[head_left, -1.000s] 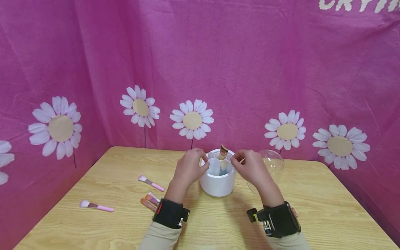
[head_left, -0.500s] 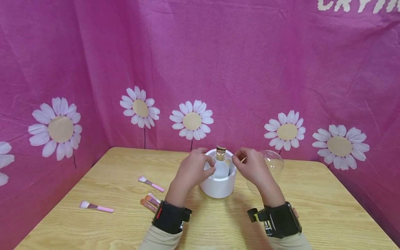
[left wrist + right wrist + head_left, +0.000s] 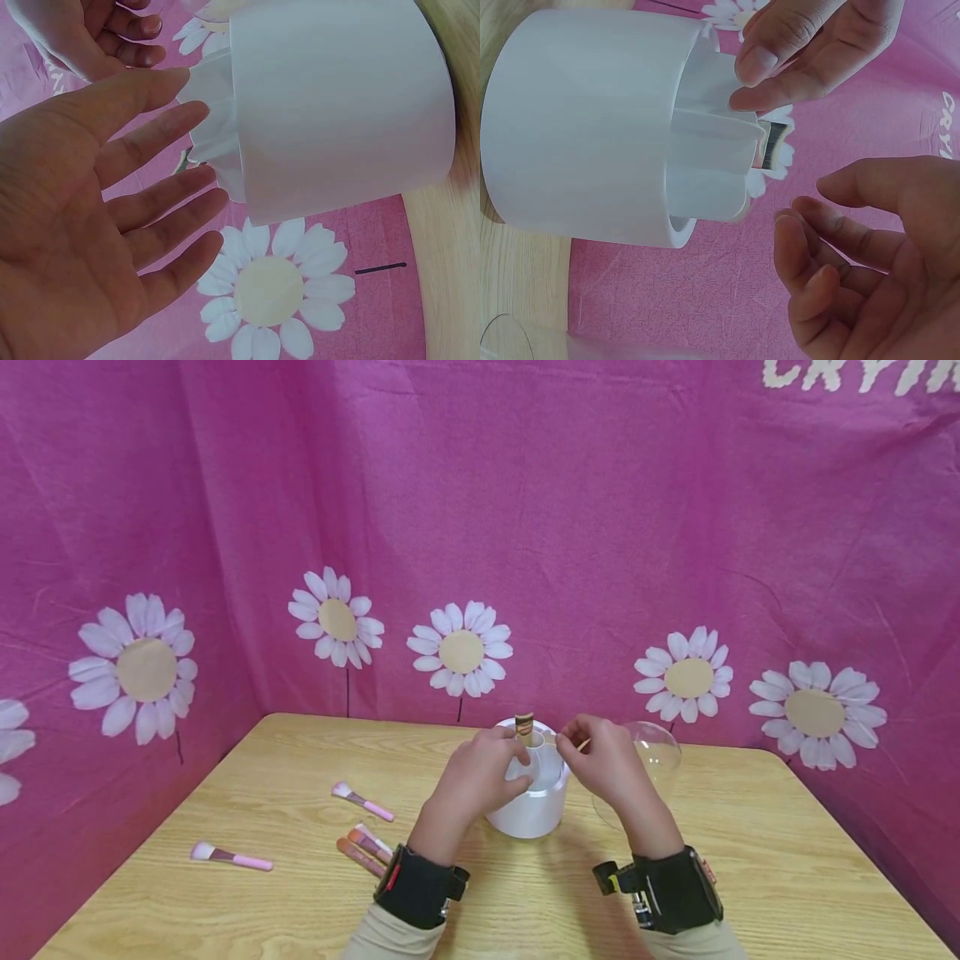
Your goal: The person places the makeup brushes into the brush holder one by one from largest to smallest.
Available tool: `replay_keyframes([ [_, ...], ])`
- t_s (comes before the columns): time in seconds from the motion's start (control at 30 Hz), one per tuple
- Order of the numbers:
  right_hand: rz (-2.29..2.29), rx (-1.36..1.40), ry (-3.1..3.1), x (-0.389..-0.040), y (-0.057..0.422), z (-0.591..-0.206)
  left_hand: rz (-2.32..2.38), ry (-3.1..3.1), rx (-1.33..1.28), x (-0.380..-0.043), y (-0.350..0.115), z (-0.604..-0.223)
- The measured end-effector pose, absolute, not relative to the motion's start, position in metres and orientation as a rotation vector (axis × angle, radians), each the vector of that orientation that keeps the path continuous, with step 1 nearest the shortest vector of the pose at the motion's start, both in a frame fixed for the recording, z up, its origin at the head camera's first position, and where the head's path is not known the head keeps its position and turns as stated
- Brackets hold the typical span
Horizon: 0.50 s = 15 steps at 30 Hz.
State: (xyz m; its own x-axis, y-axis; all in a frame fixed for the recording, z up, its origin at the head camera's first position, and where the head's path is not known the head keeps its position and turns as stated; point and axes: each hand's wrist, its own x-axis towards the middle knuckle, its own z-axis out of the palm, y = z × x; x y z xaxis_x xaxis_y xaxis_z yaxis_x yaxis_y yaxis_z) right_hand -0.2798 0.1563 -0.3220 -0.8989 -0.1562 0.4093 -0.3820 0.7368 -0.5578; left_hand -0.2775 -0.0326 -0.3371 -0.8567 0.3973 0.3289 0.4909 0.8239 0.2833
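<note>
A white round brush holder (image 3: 525,820) stands upright on the table, with a paler compartment divider (image 3: 709,176) rising above its rim. One makeup brush (image 3: 524,727) sticks out of it, its dark flat bristles (image 3: 778,142) upward. My left hand (image 3: 483,772) is over the near left of the rim; in the left wrist view its fairly straight fingers (image 3: 169,146) touch the divider's top edge. At the right side hovers my right hand (image 3: 603,760), fingers loosely bent; the right wrist view shows it apart from the holder, holding nothing.
A clear dome cover (image 3: 660,752) stands behind the right hand. To the left lie a pink brush (image 3: 232,857), another pink brush (image 3: 363,800) and a small group of brushes (image 3: 363,845) beside the left wrist. A pink flowered curtain (image 3: 562,543) hangs behind the table (image 3: 285,910).
My left hand has moved right and slightly toward me across the holder. The divider has turned, and the brush in it has shifted left. My right hand has hardly moved.
</note>
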Motion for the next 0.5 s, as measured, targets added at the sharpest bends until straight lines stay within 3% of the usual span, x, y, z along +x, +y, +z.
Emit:
replay_keyframes([
  [0.5,0.932,0.415,-2.603,-0.281,0.154,-0.324,-0.643,-2.739,-0.633,-0.277,-0.052,-0.329],
])
